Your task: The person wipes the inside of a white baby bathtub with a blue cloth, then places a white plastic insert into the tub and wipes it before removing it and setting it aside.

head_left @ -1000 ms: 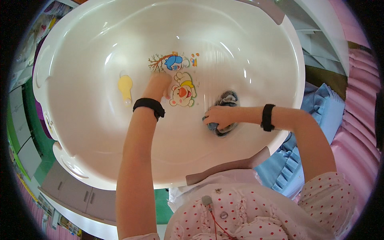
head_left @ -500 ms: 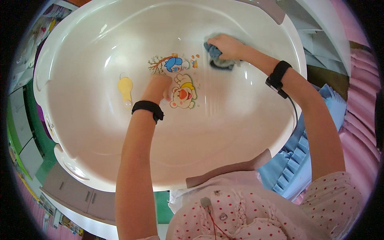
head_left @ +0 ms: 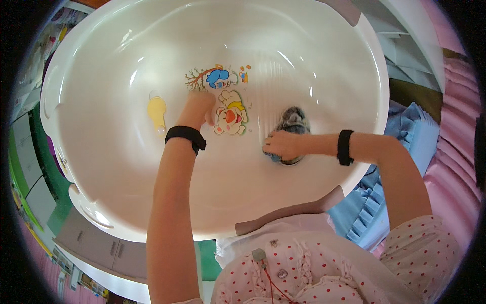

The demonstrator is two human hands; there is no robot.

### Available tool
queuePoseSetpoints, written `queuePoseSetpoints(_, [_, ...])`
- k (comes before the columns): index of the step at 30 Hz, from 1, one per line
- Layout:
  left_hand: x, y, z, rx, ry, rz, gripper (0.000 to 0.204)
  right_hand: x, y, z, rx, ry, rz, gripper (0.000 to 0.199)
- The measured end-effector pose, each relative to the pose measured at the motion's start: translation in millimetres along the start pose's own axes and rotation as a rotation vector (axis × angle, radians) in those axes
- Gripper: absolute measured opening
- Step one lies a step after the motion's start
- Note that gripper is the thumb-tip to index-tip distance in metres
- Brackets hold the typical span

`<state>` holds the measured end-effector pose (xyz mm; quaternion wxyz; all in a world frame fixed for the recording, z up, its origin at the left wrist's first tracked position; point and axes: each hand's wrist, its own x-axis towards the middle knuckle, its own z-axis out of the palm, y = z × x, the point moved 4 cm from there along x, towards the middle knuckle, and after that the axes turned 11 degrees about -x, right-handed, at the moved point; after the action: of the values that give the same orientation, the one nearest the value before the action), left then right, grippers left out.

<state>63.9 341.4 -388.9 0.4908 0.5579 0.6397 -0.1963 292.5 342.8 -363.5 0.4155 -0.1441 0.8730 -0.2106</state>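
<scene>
A large white oval baby tub lies before me, its bottom printed with a cartoon bear and a blue-haired figure. My left hand rests as a closed fist on the tub bottom, just left of the bear; nothing shows in it. On the right part of the bottom, my right hand grips a grey-blue cloth, pressed against the surface. Part of the cloth bunches out beyond the hand; the rest is under the fingers. Faint wet streaks show above it.
Left of my fist is a yellow spoon-shaped piece on the tub bottom. Blue ruffled fabric and a pink pleated cover lie outside the tub at the right. Grey cabinets stand at the lower left.
My right hand has swept the cloth from the far right part of the tub bottom toward me. The left fist has stayed nearly in place.
</scene>
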Motion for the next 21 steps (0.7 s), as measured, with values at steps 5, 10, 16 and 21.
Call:
queuePoseSetpoints(5, [-7,-2,1,-0.03,-0.026,-0.012,0.035,27,9,-31,0.284,-0.179,-0.084,0.049])
queuePoseSetpoints(10, [-7,-2,-4,-0.068,-0.127,-0.059,0.025,82,-11,-82,0.25,0.41,-0.171,0.052])
queuePoseSetpoints(16, [-5,-7,1,-0.129,-0.203,-0.015,0.021,121,-43,-103,0.089,0.265,-0.357,0.068])
queuePoseSetpoints(21, [-6,-7,0,-0.177,-0.232,-0.026,0.021,123,-60,-95,-0.055,0.252,-0.305,0.057])
